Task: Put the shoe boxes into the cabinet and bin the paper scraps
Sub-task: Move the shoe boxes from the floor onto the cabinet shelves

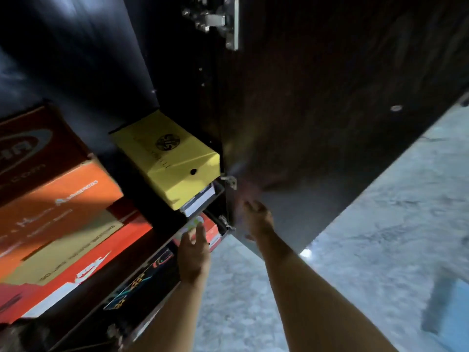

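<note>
Neither grip holds anything that I can see: my left hand reaches with loose, spread fingers against the end of a red shoe box with a white label on a low shelf, and my right hand lies open on the inner face of the dark cabinet door, just below its lower metal hinge. Above the left hand sits a yellow cardboard shoe box with a round black emblem, stacked on a white-ended box; its small print is too blurred to read. Further left of that hand are an orange box, where I make out only a few letters, a dark red box ending in what looks like ".com", and a tan flap with unreadable lines. No paper scraps or bin show here. My worry is the red box: if it stands proud of the shelf, the door would catch it, or pinch my left fingers should the right hand swing the door too soon. The yellow box overhangs its base and could slide off if jolted.
</note>
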A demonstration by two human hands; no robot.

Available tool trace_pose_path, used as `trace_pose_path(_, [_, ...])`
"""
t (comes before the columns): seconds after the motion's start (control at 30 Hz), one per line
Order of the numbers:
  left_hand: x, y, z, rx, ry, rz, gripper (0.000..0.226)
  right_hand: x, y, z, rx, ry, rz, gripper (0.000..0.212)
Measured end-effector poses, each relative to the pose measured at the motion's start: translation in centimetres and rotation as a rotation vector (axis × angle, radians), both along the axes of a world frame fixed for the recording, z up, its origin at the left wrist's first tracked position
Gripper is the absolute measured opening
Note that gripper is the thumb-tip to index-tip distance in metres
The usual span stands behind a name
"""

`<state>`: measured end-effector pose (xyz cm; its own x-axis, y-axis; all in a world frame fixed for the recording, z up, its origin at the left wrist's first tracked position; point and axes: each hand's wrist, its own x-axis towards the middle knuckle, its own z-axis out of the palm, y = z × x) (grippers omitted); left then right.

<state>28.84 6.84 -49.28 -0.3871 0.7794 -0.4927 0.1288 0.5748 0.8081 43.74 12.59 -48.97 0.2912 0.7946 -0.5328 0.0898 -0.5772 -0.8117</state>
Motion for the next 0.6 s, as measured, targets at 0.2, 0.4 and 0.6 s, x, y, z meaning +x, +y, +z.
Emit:
trace_pose_path(0.2, [13.2,-7.8,-1.7,-0.351,-0.262,-0.398,0.03,15.5,-11.3,-3.0,-0.179,-0.114,-0.172,0.068])
trace_pose_path(0.4, [29.9,-12.9,-3.5,-0.441,-0.073,-0.836,0.052,34.3,-25.2,-4.7,-0.332,-0.157,-0.454,0.067])
trace_pose_path(0.6, [49.1,-15.8,-9.0,-0.404,0.036,-1.119,0.035,51.9,-35.8,-10.9,-0.425,-0.212,-0.775,0.061])
